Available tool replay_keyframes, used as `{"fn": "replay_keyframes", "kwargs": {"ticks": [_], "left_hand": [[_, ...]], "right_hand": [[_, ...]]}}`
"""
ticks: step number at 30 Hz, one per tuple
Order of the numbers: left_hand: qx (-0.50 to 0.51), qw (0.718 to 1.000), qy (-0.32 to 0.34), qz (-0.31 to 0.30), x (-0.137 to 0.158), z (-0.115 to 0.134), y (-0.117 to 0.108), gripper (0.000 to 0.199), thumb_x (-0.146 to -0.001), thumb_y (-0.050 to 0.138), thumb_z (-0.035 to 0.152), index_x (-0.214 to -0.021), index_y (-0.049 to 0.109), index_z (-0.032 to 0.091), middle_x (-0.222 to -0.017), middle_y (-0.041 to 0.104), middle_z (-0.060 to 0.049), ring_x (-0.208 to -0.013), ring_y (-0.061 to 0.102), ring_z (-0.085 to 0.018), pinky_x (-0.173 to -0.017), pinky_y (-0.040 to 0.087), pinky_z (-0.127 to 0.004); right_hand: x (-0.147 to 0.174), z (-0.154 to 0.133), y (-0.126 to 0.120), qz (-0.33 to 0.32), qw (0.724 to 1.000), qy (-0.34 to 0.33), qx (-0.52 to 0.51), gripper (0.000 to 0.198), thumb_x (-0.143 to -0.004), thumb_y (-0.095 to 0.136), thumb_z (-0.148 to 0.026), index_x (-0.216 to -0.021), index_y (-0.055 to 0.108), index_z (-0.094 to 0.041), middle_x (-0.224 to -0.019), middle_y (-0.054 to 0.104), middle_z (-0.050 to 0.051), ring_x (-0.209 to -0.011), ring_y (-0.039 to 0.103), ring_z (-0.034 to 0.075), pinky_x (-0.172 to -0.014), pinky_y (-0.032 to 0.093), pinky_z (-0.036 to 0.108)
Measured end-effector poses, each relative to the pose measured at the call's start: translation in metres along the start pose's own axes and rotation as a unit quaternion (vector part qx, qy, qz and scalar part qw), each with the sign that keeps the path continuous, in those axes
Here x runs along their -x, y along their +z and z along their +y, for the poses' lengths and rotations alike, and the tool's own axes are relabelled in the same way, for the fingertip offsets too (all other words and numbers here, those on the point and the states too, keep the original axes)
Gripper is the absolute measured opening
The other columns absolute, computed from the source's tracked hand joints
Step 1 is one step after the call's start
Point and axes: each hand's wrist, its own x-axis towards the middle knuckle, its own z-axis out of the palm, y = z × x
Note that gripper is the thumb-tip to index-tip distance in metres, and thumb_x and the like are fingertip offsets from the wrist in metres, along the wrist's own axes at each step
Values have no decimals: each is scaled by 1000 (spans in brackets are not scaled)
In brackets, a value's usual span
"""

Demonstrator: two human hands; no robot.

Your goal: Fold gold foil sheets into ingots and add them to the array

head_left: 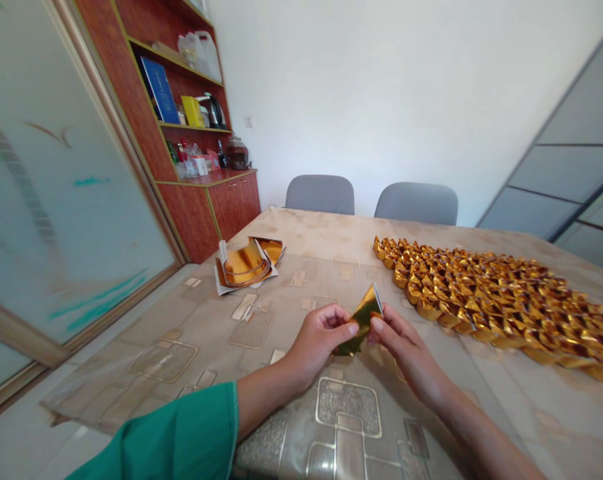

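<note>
One gold foil piece (365, 310), folded, is held in the air above the tabletop (331, 230), nearer to the near edge than to the far edge. Its long axis is inclined: the narrow tip points up and a little to the right, and the wider end points down and to the left. A pale edge shows along the right side of the tip. The left hand (315, 337) is clamped on this piece, its thumb lying on the gold face. The right hand (401, 340) pinches the right side between thumb and fingers.

Near the left edge of the tabletop, towards the far left corner, lies one pile of gold sheets (246, 267), curved and loosely laid; its sheets cannot be counted. Over the right part, many folded gold shapes (491, 293) stand in close rows, too crowded for an exact count.

Behind the far edge are two grey chairs (320, 193). Beyond the far left corner stands one red-brown cabinet (234, 207). On its counter is one glass jar (238, 155) with dark contents; higher, its shelves hold one kettle (215, 112) and white plastic jugs (206, 57).
</note>
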Motion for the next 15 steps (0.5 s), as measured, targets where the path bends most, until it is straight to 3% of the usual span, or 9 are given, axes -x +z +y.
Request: {"fn": "replay_keyframes", "kwargs": {"ticks": [5, 11, 15], "left_hand": [[58, 998, -16, 13, 4, 3, 3, 26, -63, 82, 31, -70, 64, 14, -69, 63, 0, -64, 56, -11, -66, 41, -24], [-6, 999, -34, -20, 2, 9, 1, 27, -68, 78, 36, -76, 66, 13, -68, 62, -1, -61, 54, -11, -59, 38, -23], [-34, 999, 7, 22, -3, 10, -2, 29, -68, 78, 39, -67, 63, 14, -61, 57, 1, -56, 49, -10, -55, 36, -23]], "right_hand": [[2, 4, 11, 7, 1000, -15, -15, 24, -80, 68, -48, -76, 58, -26, -70, 57, 0, -68, 53, 19, -62, 43, 30], [1, -1, 7, -24, 1000, -4, 4, 27, -79, 70, -46, -69, 57, -25, -65, 52, -2, -60, 47, 16, -57, 39, 29], [3, 0, 9, -47, 998, 36, 4, 31, -81, 65, -53, -71, 59, -24, -65, 53, -1, -60, 46, 16, -56, 37, 28]]}}
